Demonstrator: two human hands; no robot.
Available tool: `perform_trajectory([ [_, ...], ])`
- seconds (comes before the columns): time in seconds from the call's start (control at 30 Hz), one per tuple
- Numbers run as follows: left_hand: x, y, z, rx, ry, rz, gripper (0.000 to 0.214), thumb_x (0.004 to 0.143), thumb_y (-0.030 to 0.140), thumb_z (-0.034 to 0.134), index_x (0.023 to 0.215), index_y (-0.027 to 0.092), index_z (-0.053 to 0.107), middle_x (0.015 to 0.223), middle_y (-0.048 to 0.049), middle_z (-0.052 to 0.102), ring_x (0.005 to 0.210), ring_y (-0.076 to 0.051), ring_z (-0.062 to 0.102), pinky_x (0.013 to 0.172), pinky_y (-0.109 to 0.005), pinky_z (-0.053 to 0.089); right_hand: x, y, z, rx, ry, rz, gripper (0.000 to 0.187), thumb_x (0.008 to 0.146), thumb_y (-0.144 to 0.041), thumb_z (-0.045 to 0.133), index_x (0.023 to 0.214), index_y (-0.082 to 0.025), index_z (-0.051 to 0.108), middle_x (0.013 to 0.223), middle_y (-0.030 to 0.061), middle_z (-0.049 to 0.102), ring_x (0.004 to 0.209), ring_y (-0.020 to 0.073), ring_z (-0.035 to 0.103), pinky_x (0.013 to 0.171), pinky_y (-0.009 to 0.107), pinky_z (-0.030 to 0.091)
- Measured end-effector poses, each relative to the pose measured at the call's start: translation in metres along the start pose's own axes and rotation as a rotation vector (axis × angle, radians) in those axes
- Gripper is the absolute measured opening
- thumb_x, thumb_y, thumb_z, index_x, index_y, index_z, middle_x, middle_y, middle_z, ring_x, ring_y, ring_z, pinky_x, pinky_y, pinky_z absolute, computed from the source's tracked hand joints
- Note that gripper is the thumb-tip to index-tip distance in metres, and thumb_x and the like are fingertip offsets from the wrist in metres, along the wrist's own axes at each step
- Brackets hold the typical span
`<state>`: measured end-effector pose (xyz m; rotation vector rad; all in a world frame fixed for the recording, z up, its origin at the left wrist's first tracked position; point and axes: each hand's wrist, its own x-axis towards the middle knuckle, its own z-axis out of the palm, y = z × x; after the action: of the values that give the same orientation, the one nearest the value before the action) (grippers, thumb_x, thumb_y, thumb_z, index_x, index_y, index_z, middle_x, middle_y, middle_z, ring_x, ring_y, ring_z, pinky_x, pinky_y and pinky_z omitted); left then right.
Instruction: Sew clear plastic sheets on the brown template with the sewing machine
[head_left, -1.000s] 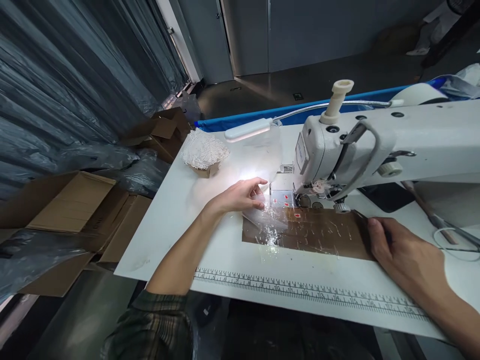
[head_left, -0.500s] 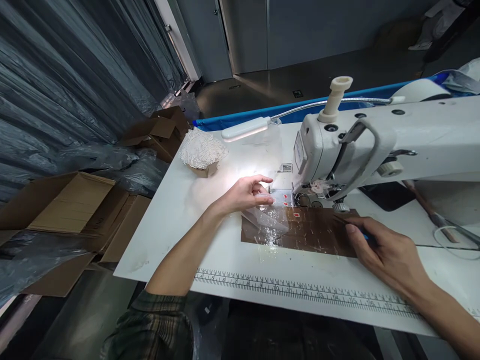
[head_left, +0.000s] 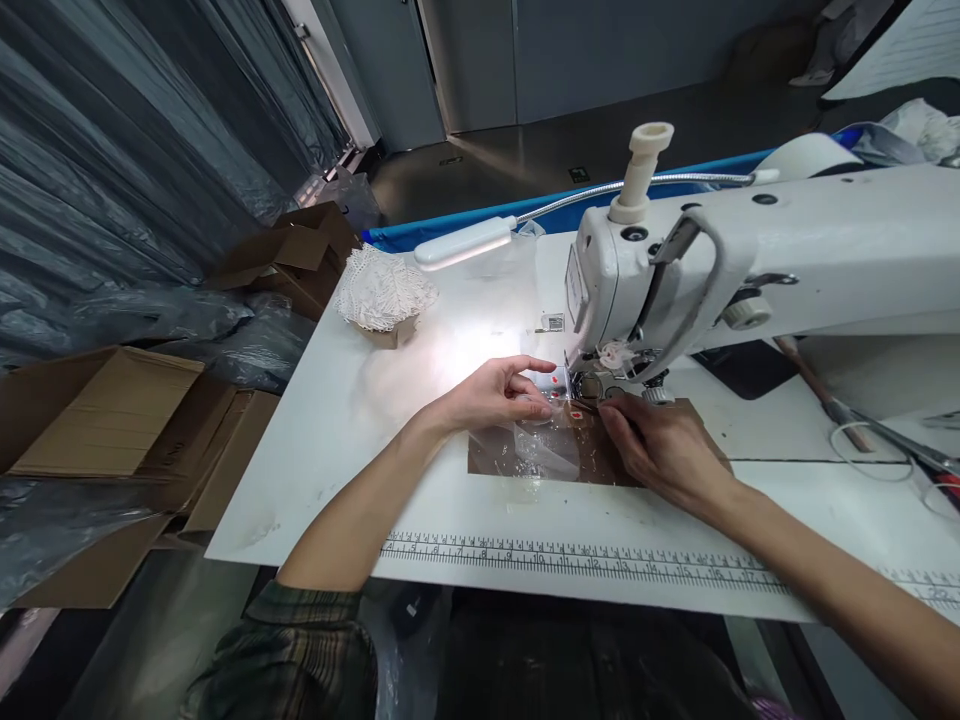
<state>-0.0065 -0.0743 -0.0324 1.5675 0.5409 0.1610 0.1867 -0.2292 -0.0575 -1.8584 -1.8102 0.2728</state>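
Beside the needle area of the white sewing machine (head_left: 600, 265), my left hand (head_left: 495, 392) pinches a piece of sheer white fabric (head_left: 551, 452), its index finger stretched toward the presser foot. The fabric hangs over a brown glossy plate (head_left: 491, 455) taped to the machine bed. My right hand (head_left: 664, 440) is closed on a thin, pointed tool like tweezers (head_left: 587, 405), mostly hidden in the fingers. Its tip lies by the presser foot, close to my left thumb. Small red marks (head_left: 576, 415) show on the plate and near the foot.
A stack of white lace pieces (head_left: 386, 290) stands at the table's back left. A lamp (head_left: 465, 243) hangs behind the needle. A dark phone-like slab (head_left: 746, 368) and a brush-like tool (head_left: 825, 395) lie right. Cardboard boxes (head_left: 112, 410) stand left; a printed ruler (head_left: 540, 555) runs along the front.
My right hand has moved left with the tool, from the plate's right end to the presser foot. My left hand stays by the foot with the sheer fabric. The view has shifted slightly.
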Motion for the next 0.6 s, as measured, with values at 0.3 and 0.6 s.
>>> perform_trajectory([
  [0.3,0.003,-0.005,0.003,-0.009,0.02,-0.024,0.068,0.075,0.025,0.077,0.134,0.012,0.046,0.075,-0.002,0.069,0.068,-0.011,0.063,0.064,-0.023,0.046,0.016,-0.015,0.023,-0.157,0.003,-0.039,0.054,0.099,-0.05,0.019,0.092,-0.017,0.062,0.079,0.0097,0.068,0.061,0.0188,0.058,0.053,0.029,0.028],
  [0.6,0.002,-0.003,0.005,-0.063,0.036,-0.017,0.067,0.077,0.018,0.074,0.135,0.009,0.042,0.083,-0.0077,0.071,0.075,-0.013,0.065,0.068,-0.023,0.047,0.021,-0.024,0.029,-0.203,0.07,-0.042,0.063,0.099,-0.054,0.013,0.086,-0.016,0.062,0.063,0.0082,0.062,0.053,0.0183,0.054,0.048,0.029,0.02],
])
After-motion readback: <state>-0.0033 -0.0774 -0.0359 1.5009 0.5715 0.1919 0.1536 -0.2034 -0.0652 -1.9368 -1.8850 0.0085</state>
